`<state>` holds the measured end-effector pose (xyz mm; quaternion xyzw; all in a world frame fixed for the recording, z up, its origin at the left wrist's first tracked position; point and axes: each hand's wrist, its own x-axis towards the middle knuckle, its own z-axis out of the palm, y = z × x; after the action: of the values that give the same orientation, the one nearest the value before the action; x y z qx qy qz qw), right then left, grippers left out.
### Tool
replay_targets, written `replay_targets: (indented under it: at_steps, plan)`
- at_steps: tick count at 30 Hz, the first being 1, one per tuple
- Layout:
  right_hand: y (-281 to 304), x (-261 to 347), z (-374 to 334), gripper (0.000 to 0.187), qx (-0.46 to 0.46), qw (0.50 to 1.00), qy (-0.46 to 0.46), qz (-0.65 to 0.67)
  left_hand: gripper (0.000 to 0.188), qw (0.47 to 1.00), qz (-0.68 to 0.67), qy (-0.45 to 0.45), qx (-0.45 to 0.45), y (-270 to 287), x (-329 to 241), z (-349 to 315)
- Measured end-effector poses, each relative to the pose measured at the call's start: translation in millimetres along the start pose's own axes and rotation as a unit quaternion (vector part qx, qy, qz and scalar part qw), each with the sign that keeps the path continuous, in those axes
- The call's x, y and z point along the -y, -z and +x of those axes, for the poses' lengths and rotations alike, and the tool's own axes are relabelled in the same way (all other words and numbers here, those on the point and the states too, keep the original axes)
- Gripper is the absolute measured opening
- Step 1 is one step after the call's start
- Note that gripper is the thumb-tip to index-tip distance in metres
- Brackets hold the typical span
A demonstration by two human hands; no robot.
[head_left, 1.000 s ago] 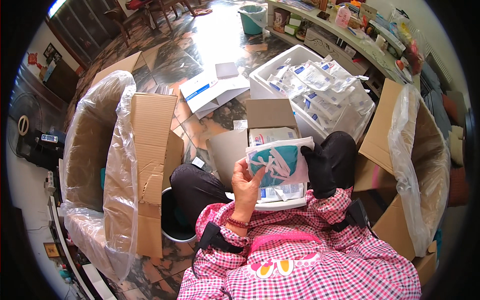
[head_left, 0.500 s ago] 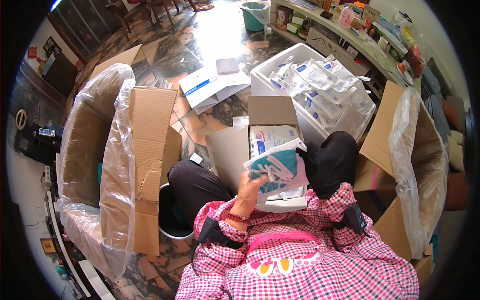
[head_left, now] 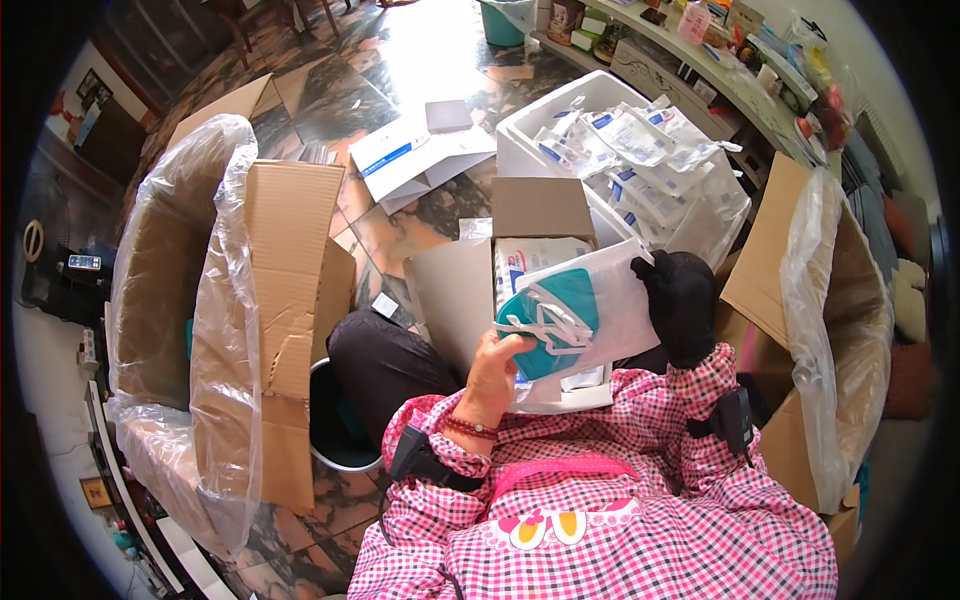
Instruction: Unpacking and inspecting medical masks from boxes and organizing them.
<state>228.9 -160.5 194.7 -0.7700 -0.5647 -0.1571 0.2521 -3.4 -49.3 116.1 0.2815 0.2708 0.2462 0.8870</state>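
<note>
Two lined cartons stand at the sides, the left carton (head_left: 180, 300) showing no packed goods, so most of the work appears to be left. At centre, the left hand (head_left: 495, 365) pinches one teal mask (head_left: 550, 320) against one clear bag (head_left: 600, 310), above an open box (head_left: 545, 240) on the lap. The gloved right hand (head_left: 682, 300) grips the bag's right edge; one white bin (head_left: 520, 135) beyond holds many sealed packs (head_left: 640, 140), too many to count.

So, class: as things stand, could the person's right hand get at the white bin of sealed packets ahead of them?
Probably yes, once freed. The right hand, in a dark glove, holds a clear bag with a teal mask. The white bin lies open-topped just beyond, with nothing between them.
</note>
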Motion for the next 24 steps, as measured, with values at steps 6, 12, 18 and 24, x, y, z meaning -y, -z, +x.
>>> replay_targets:
  at_steps: [6, 12, 18, 24]
  plan:
    - [-7, -13, -1, 0.012, -0.011, 1.000, 0.021, 0.005, 0.038, 0.999, -0.022, 0.005, 0.025, -4, -5, -1]
    - [-4, -18, -2, 0.010, 0.013, 0.999, 0.026, -0.042, 0.038, 0.999, -0.046, 0.002, 0.024, 3, -9, -1]
    - [-5, -21, 1, 0.011, 0.028, 0.999, -0.009, 0.016, 0.036, 0.998, -0.024, -0.035, 0.039, 0, -15, 3]
    - [-1, 16, 12, 0.020, 0.071, 0.986, -0.119, 0.093, 0.021, 0.980, 0.159, -0.122, 0.017, 1, -14, 9]
